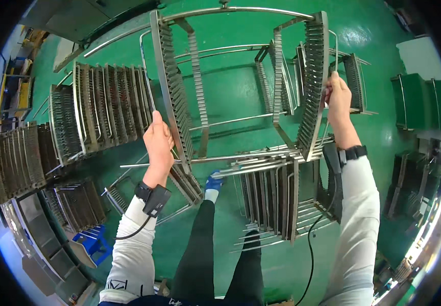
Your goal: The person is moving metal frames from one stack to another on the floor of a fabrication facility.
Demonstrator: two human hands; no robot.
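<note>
A large metal rack (167, 92) with slotted, comb-like side panels and round crossbars stands upright in front of me. My left hand (159, 145) is closed around the lower part of the bent rod handle (148, 71) on its left side. On the other side, my right hand (339, 99) grips the matching bent rod handle (336, 51), its fingers partly hidden behind the hand. Below the rack's lower right end, several metal rods (266, 164) lie over a group of similar racks (271, 199).
More slotted racks (111, 104) stand in rows at the left. Behind the held rack is another rack (354, 76). A blue stool (95, 245) sits at lower left, and a green box-shaped unit (414, 102) at right. My blue-tipped shoe (214, 182) is close to the rods.
</note>
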